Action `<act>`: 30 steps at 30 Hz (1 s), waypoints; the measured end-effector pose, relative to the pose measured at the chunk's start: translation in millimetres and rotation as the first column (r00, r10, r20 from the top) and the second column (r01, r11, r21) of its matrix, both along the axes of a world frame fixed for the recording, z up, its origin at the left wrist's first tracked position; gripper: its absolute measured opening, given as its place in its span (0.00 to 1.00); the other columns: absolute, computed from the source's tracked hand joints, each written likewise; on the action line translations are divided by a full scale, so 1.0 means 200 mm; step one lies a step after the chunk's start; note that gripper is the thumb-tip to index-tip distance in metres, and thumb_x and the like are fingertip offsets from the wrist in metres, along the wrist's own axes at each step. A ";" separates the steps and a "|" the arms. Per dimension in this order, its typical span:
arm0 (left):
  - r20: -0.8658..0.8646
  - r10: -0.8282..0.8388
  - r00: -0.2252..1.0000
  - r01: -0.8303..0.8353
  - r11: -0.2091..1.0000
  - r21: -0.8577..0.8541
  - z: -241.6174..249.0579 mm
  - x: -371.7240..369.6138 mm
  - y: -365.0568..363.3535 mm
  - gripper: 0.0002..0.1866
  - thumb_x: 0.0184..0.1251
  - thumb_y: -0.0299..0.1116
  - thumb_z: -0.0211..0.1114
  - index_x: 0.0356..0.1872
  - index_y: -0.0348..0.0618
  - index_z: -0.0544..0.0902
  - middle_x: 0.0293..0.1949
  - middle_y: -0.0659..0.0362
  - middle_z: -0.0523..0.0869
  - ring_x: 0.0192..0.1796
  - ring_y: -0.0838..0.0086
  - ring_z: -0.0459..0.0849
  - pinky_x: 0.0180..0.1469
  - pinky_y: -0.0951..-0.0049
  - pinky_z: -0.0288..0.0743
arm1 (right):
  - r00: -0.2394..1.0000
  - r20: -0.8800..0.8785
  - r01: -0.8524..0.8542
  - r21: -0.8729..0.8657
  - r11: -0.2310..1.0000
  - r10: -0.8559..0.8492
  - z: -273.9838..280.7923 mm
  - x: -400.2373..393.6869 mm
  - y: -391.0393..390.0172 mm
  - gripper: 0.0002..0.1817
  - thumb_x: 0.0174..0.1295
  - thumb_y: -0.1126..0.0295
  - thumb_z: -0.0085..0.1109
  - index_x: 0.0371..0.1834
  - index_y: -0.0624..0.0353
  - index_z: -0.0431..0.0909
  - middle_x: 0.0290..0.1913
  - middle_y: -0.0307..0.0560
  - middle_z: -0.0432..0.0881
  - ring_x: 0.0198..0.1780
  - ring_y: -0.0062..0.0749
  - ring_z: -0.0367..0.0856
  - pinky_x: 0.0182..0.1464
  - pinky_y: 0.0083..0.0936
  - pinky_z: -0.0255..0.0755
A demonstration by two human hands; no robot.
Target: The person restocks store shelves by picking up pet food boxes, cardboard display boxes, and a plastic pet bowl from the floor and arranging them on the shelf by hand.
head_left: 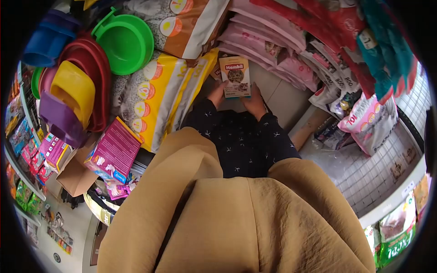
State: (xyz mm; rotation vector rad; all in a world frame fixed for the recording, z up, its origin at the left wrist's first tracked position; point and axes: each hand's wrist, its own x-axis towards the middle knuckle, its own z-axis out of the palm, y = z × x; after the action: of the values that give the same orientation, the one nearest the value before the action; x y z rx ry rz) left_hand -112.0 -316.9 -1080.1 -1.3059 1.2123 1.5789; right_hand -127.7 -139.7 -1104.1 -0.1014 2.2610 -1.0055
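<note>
Low in front of me, a small upright box of pet food (235, 75) labelled "Hambil" is held between my two hands. My left hand (217, 94) grips its lower left edge. On the opposite side, my right hand (256, 103) holds the lower right edge, with the fingers partly hidden behind the box. Part of a similar box (216, 72) shows just behind it at the left. Yellow and white bags (157, 102) stand close beside my left hand.
Pink bags (248, 38) are stacked behind the box. Green (125, 43), yellow and purple plastic scoops or bowls hang at the upper left. A purple carton (114, 150) stands at the left. To the right, a wire rack (382, 177) carries a pink and white bag (371, 123).
</note>
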 end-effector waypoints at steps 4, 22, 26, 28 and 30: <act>-0.179 0.382 0.906 -0.373 0.924 0.083 0.05 -0.05 0.05 0.36 0.64 0.58 0.53 0.67 0.47 0.61 0.61 0.56 0.73 0.61 0.66 0.70 0.63 0.62 0.60 | 0.998 0.050 0.051 -0.156 0.986 -0.044 -0.16 -0.01 -0.05 0.45 0.53 0.64 0.65 0.69 0.70 0.49 0.58 0.65 0.71 0.62 0.51 0.68 0.62 0.38 0.62; -0.234 0.327 0.916 -0.282 0.937 0.208 0.89 0.21 0.17 0.31 0.68 0.56 0.48 0.68 0.52 0.62 0.61 0.59 0.71 0.63 0.70 0.67 0.62 0.56 0.59 | 0.736 0.569 0.589 -0.272 0.761 -0.367 0.98 0.08 0.14 0.25 0.68 0.66 0.51 0.66 0.64 0.63 0.56 0.44 0.75 0.55 0.23 0.71 0.58 0.20 0.65; -0.304 0.338 0.891 -0.250 0.923 0.293 1.36 0.15 0.18 0.30 0.69 0.47 0.52 0.70 0.50 0.58 0.61 0.59 0.70 0.64 0.69 0.66 0.63 0.58 0.61 | 0.709 0.602 0.661 -0.383 0.646 -0.368 1.49 0.00 0.18 0.29 0.68 0.66 0.53 0.69 0.64 0.57 0.57 0.44 0.74 0.57 0.24 0.71 0.59 0.21 0.64; -0.287 0.267 0.920 -0.202 0.950 0.237 1.60 0.08 0.18 0.31 0.69 0.41 0.56 0.70 0.48 0.57 0.61 0.58 0.70 0.65 0.69 0.66 0.63 0.59 0.63 | 0.733 0.578 0.652 -0.449 0.611 -0.358 1.74 -0.07 0.21 0.30 0.67 0.66 0.53 0.69 0.65 0.56 0.58 0.45 0.73 0.57 0.25 0.71 0.60 0.21 0.64; -0.366 0.251 0.896 -0.156 0.950 0.270 1.83 -0.01 0.16 0.31 0.68 0.39 0.57 0.70 0.47 0.57 0.61 0.58 0.70 0.64 0.69 0.67 0.62 0.61 0.65 | 0.737 0.573 0.661 -0.505 0.555 -0.357 2.00 -0.14 0.23 0.32 0.66 0.68 0.56 0.70 0.66 0.54 0.58 0.46 0.72 0.57 0.26 0.71 0.59 0.21 0.66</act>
State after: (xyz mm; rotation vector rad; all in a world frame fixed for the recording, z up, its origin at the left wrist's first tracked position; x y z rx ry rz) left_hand -113.9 -284.5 -713.6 -1.0138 1.1000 2.1493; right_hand -156.2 -94.0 -703.4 0.4792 1.4192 -1.9611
